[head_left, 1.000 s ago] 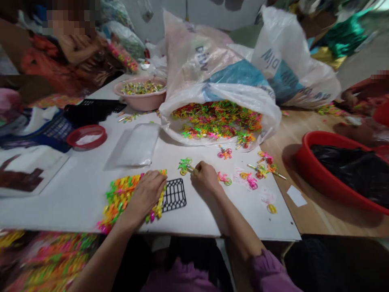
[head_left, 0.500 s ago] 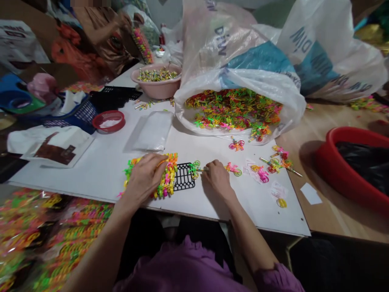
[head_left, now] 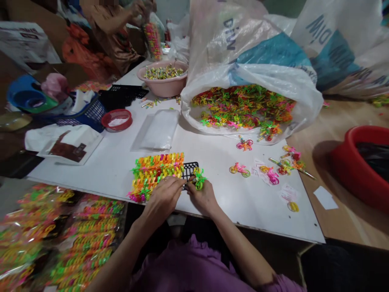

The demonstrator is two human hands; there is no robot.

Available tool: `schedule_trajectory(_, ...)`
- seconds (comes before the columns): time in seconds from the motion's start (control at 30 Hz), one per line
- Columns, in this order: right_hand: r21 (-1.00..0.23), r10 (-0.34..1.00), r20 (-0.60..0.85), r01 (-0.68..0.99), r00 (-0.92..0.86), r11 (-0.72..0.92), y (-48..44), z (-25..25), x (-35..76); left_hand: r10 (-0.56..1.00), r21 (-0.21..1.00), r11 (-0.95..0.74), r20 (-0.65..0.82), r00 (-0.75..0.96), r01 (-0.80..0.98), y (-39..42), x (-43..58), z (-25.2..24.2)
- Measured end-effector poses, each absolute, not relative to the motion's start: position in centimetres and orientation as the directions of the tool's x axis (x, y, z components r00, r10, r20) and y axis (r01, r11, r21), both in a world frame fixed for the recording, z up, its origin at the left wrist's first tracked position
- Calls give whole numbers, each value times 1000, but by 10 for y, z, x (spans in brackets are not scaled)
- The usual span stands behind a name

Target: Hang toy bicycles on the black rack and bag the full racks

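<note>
A black plastic rack (head_left: 192,165) lies near the table's front edge. Rows of colourful small plastic toys (head_left: 158,171) cover most of it, leaving its right end bare. At that end my right hand (head_left: 204,198) is closed on a green toy bicycle (head_left: 199,178), held low over the rack. My left hand (head_left: 164,196) rests across the lower right of the rows. Its fingers are drawn together and meet the right fingertips, and what they pinch is hidden. To the right lie a pink toy bicycle (head_left: 240,169) and an orange and pink one (head_left: 269,174).
A large plastic bag (head_left: 187,109) spills more toys behind the rack. Clear plastic sleeves (head_left: 159,129), a red basket (head_left: 117,129) and a pink basin (head_left: 164,87) stand to its left. A red tub (head_left: 349,162) is at right. Another person (head_left: 111,24) works at the back left.
My right hand has moved left with the green toy bicycle to the rack's bare end. My left hand has slid down and right off the top of the rows, towards the right hand.
</note>
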State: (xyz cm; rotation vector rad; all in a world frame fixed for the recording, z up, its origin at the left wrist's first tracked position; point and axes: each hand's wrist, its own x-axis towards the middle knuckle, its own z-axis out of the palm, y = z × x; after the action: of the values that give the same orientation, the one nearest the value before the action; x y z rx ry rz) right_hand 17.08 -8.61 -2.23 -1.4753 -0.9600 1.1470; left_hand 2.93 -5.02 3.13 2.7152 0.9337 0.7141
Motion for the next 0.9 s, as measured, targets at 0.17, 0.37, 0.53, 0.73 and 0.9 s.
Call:
schedule_trajectory(0.17, -926, 965, 42, 373, 259, -60, -88, -38, 159, 640, 322, -768, 375, 671, 553, -54, 31, 34)
schedule_trajectory(0.37, -771, 984, 126, 636, 129, 16, -98, -40, 160, 649, 283, -760, 388, 655, 585, -62, 35, 32)
schedule_trajectory(0.53, -671, 998, 39, 741, 45, -7, -95, -29, 162, 647, 235, -758, 394, 653, 609, -64, 40, 33)
schedule_trajectory(0.73, -586, 998, -54, 810, -29, -8, -87, -20, 160, 585, 156, -800, 418, 696, 579, -56, 33, 21)
schedule_trajectory(0.9, -634, 985, -58, 768, -160, 88, -87, -14, 176, 408, 41, -891, 513, 756, 453, -50, 16, -9)
